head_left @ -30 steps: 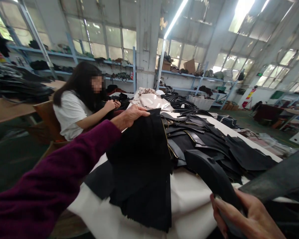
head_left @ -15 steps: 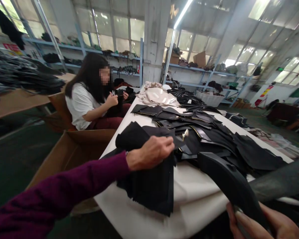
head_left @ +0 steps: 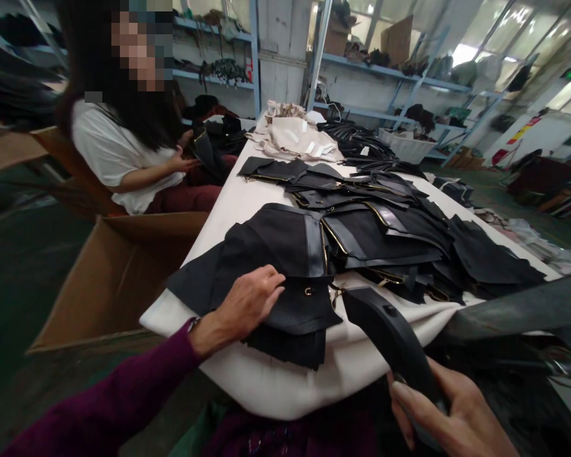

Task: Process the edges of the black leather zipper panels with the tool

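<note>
My left hand [head_left: 250, 295], in a purple sleeve, has its fingers curled closed on a black fabric piece [head_left: 276, 241] at the near end of the table. That piece has a smooth dark band and a gold-toothed zip along its right side, and a small gold fitting [head_left: 308, 292] shows below. My right hand [head_left: 450, 406] is wrapped around the handle of a black curved handheld tool [head_left: 393, 330]. Its narrow front end points at the zip's lower end, near a small metal zip pull; whether they touch is unclear. More black zipped pieces [head_left: 390, 235] overlap just beyond.
A co-worker [head_left: 128, 146] sits at the left side holding dark material. An open cardboard box [head_left: 76, 285] stands beside the white-covered table [head_left: 209, 238]. Beige pieces [head_left: 295, 136] and black strips [head_left: 356, 143] lie farther back. A grey tube [head_left: 518, 308] crosses at right.
My left hand has moved left and nearer, and the zipped black piece now lies spread out. The curved tool has shifted left. The view is closer, and the co-worker's hands are lower.
</note>
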Motion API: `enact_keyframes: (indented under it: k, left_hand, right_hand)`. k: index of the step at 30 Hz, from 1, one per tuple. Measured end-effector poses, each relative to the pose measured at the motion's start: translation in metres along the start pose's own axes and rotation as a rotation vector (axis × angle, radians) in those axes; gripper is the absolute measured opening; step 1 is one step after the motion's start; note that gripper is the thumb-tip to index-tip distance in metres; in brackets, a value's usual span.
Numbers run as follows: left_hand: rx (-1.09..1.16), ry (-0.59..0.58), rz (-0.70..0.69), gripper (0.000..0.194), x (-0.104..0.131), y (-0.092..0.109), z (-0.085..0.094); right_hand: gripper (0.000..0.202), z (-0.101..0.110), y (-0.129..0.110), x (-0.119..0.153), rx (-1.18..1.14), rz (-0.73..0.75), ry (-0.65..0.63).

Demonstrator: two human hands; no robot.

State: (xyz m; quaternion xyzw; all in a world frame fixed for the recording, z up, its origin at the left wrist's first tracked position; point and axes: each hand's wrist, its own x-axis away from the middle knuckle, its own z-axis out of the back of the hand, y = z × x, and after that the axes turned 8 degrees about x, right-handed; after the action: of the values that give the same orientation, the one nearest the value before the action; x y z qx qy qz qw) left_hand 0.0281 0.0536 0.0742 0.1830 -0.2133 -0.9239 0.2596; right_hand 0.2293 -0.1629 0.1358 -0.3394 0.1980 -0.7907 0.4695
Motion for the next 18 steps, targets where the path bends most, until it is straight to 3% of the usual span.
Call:
enact_keyframes:
  k: [3,6,13,18]
  left_hand:
    - [0.041,0.046,0.051,0.02,-0.005,-0.021,0.004]
    - [0.087,0.049,0.074,0.02,-0.005,-0.03,-0.006]
    - [0.12,0.049,0.075,0.018,-0.005,-0.036,-0.025]
    - [0.079,0.079,0.039,0.018,-0.012,-0.036,-0.03]
  right_hand:
    - [0.027,-0.017,-0.006,-0.014,-0.053,0.011,-0.065]
    - [0.023,-0.024,-0.008,-0.024,-0.073,-0.005,-0.095]
    - [0.021,-0.015,0.005,-0.012,0.028,-0.052,-0.114]
    - [0.014,-0.033,-0.002,-0.022,-0.064,-0.059,-0.183]
